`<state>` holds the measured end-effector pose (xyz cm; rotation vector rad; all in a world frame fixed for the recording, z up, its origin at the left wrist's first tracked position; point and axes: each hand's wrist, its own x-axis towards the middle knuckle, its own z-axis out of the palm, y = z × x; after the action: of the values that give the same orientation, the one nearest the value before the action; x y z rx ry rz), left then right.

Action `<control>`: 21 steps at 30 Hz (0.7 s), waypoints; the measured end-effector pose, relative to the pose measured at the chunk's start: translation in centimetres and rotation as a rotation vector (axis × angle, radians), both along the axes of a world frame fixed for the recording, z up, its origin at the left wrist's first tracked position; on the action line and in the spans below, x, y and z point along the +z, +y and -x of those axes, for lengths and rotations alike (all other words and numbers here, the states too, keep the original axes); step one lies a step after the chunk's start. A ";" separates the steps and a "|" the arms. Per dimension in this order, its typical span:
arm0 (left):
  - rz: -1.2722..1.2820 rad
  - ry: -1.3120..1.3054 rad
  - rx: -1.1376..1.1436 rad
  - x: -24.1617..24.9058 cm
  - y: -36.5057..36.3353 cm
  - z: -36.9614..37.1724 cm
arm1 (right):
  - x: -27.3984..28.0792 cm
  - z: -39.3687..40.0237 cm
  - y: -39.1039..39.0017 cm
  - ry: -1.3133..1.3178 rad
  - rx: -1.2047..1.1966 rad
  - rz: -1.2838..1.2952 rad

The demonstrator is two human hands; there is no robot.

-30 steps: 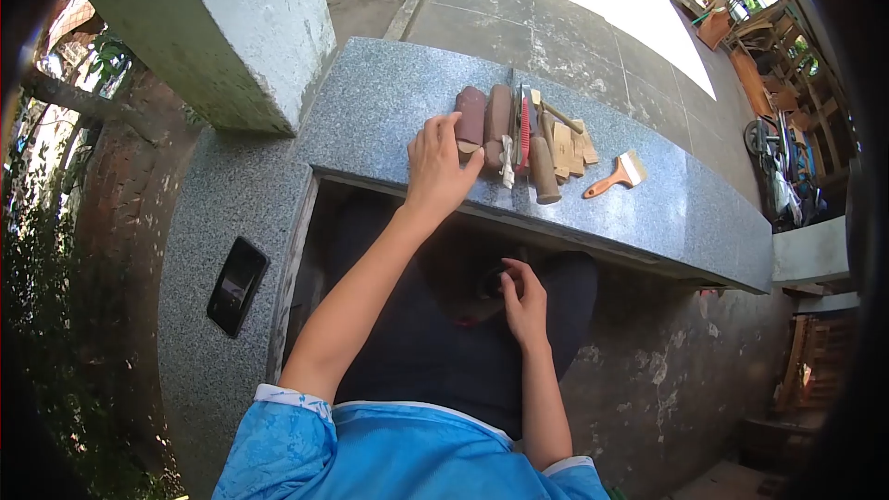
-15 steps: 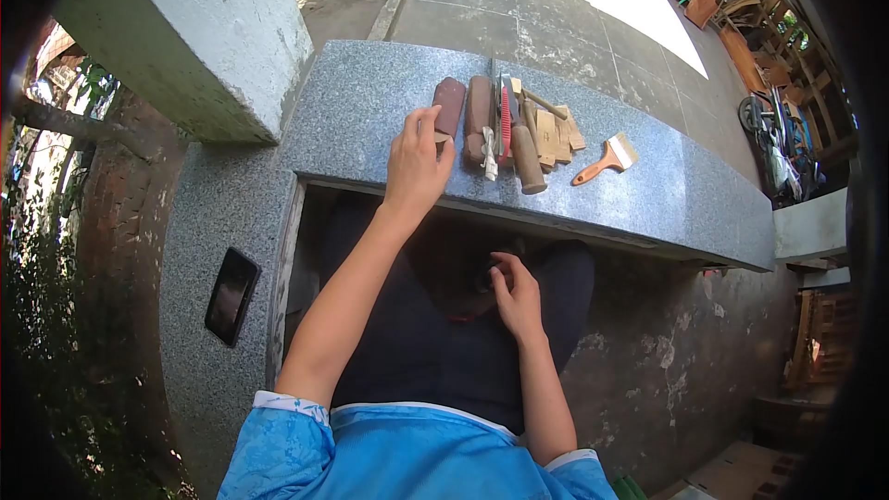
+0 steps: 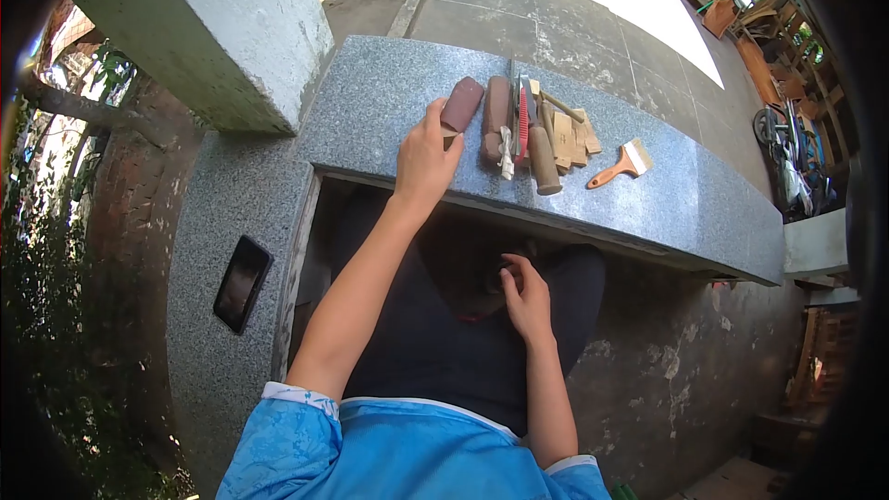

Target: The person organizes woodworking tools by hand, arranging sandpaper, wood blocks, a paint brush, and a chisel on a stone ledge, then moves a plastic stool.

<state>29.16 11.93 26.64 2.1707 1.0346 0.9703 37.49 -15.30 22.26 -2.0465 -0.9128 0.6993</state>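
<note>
My left hand (image 3: 428, 162) grips the near end of a reddish-brown sanding block (image 3: 463, 104) between thumb and fingers, at the bench top. A small pale wooden edge shows under the block by my thumb. Just right of it lie a brown wooden block (image 3: 495, 111), a red-handled tool (image 3: 523, 120) with a white rag (image 3: 506, 153) by it, and a wooden-handled tool (image 3: 546, 162). Over my lap, my right hand (image 3: 530, 301) hangs with loosely curved fingers, thumb apart from them. A dark shape lies beside its fingertips.
Light wooden pieces (image 3: 567, 141) and a paintbrush (image 3: 622, 165) lie farther right on the speckled stone bench (image 3: 713, 213). A black phone (image 3: 243, 285) rests on the left arm of the bench. A concrete pillar (image 3: 250, 18) rises at the back left.
The sanding block has turned, its far end swinging right, with my left hand on its near end. The whole view has shifted slightly. My right hand stays over my lap.
</note>
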 end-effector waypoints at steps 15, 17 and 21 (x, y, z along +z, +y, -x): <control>0.385 -0.580 -0.198 6.1 -11.1 4.4 | 8.9 1.2 1.1 0.569 -0.082 -0.469; 0.393 -0.543 -0.338 6.2 -13.9 3.6 | 11.0 1.4 1.8 0.778 -0.161 -0.700; 0.395 -0.385 -0.592 5.2 -17.4 1.2 | 10.6 -0.9 0.8 0.636 -0.343 -0.653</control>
<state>27.93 -5.51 31.88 1.7110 0.3262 0.7728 38.39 -14.46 32.87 -1.2337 -0.3335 0.6825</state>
